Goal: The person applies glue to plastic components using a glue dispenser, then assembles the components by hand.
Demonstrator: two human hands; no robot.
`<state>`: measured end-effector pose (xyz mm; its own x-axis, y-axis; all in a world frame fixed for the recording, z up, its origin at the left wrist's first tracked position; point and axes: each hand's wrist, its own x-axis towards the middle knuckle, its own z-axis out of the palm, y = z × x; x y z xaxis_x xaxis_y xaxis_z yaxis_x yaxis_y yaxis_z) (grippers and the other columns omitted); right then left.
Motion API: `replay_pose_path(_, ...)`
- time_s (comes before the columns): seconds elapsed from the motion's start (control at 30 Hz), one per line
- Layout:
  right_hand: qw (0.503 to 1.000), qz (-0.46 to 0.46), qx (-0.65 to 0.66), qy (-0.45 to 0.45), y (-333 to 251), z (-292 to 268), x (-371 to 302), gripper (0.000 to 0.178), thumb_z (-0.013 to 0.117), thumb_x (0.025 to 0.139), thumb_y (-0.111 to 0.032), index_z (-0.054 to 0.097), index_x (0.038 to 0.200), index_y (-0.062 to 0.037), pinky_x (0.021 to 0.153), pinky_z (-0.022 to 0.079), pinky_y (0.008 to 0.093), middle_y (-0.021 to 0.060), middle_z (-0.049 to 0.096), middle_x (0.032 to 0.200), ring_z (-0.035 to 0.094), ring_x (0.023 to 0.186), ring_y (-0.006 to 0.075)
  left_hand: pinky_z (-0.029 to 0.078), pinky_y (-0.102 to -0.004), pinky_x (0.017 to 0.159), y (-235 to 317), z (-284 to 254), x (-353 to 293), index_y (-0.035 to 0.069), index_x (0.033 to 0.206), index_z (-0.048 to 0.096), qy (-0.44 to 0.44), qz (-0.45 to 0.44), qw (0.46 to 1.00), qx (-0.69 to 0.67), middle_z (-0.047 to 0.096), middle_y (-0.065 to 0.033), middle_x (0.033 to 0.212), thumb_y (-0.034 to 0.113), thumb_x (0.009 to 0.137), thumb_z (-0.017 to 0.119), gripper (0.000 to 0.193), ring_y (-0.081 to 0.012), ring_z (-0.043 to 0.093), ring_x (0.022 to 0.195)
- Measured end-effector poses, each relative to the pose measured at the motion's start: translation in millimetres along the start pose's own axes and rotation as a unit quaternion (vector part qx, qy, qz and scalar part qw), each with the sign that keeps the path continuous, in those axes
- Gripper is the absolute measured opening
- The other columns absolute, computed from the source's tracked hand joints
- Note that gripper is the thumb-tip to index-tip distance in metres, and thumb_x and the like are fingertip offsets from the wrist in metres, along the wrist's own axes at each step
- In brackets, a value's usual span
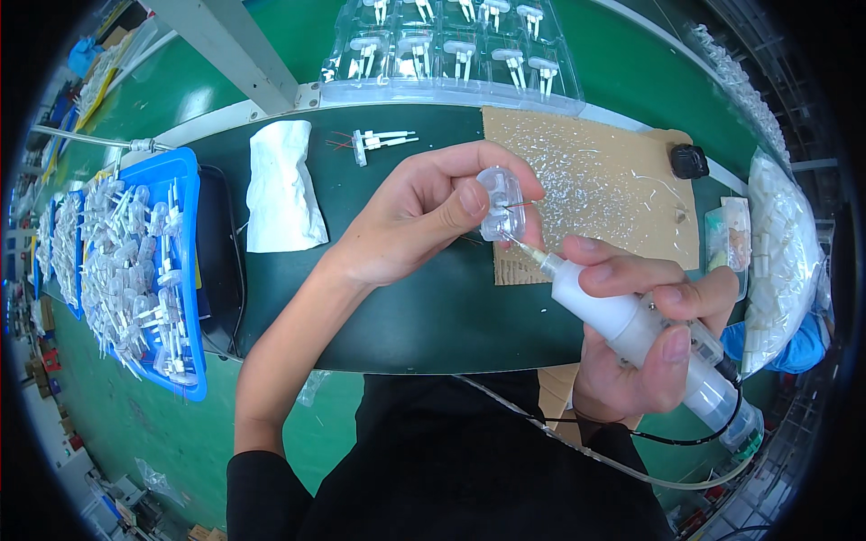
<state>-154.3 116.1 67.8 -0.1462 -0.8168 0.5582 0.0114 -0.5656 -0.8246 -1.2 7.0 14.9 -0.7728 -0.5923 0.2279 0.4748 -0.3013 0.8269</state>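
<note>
On the far left, one blue bin [190, 248] holds a heap of clear plastic parts [126, 261] with white tubes, too many to count; more blue containers stand beyond it, similarly filled. Next, on the dark green table [406, 329], lie one white cloth [283, 189] and one loose part [361, 147] with two white tubes and thin red wires. The left hand [410, 212] grasps one clear plastic piece [496, 191] between thumb and fingers, above the table near the cardboard's left edge. Behind, a clear tray [433, 93] shows two rows of five white-tubed parts, ten in view, its far end cut off. One cardboard sheet [613, 194] carries scattered white bits. The right hand [645, 379] is wrapped round one white-and-clear tool [600, 302], its narrow tip at the piece's lower edge; whether they touch cannot be told. Further right come one small black object [689, 162], one clear box [727, 236] with indistinct contents, and one clear bag [780, 257] of white pieces.
</note>
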Motion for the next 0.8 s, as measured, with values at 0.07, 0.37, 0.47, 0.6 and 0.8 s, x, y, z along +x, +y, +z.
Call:
replay_pose_path(0.07,1.0,-0.001,0.001,-0.001,-0.7,0.1,0.1,0.021,0.04,0.088,-0.021,0.032,0.099,-0.0048,0.085,0.045,0.0541,0.0269,0.058,0.083,0.062,0.083,0.0437,0.043,-0.0243,0.069,0.8,0.0,-0.1,0.003,0.105,0.051,-0.001,0.003,1.0,0.002,0.058,-0.0069,0.084,0.053,0.082,0.057,0.055,-0.0124,0.055,0.077)
replay_pose_path(0.37,1.0,-0.004,0.009,-0.008,-1.7,-4.3,-0.8,0.021,0.04,0.089,-0.022,0.032,0.099,-0.0045,0.085,0.045,0.0542,0.0281,0.058,0.085,0.061,0.084,0.0446,0.044,-0.0246,0.07,0.8,0.4,-0.3,0.002,0.105,0.051,-0.01,0.004,1.0,0.008,0.058,-0.0073,0.085,0.052,0.084,0.055,0.055,-0.0131,0.057,0.079)
replay_pose_path(0.47,1.0,-0.004,0.012,-0.019,-0.9,-5.7,-1.1,0.022,0.039,0.089,-0.022,0.032,0.1,-0.0048,0.086,0.045,0.0541,0.028,0.058,0.086,0.061,0.084,0.0447,0.044,-0.0248,0.071,0.4,-0.4,-0.8,0.002,0.104,0.051,-0.01,0.008,1.0,0.01,0.058,-0.0073,0.085,0.052,0.084,0.055,0.054,-0.0134,0.058,0.08)
replay_pose_path(0.6,1.0,0.002,0.022,-0.014,-1.4,-3.9,-1.8,0.021,0.039,0.09,-0.023,0.033,0.1,-0.0054,0.086,0.045,0.0541,0.0274,0.059,0.087,0.061,0.084,0.0448,0.045,-0.0252,0.071,2.1,0.4,-0.8,0.001,0.104,0.051,-0.012,0.015,1.0,0.013,0.058,-0.0077,0.085,0.05,0.084,0.056,0.054,-0.014,0.058,0.08)
replay_pose_path(0.8,1.0,0.0,0.029,-0.005,-1.4,-3.4,-2.8,0.022,0.04,0.09,-0.024,0.033,0.1,-0.0053,0.086,0.045,0.0544,0.0273,0.059,0.087,0.06,0.085,0.045,0.045,-0.0249,0.071,3.8,0.3,-0.8,0.0,0.105,0.051,-0.018,0.009,1.0,0.006,0.058,-0.0086,0.086,0.05,0.084,0.057,0.054,-0.0144,0.058,0.08)
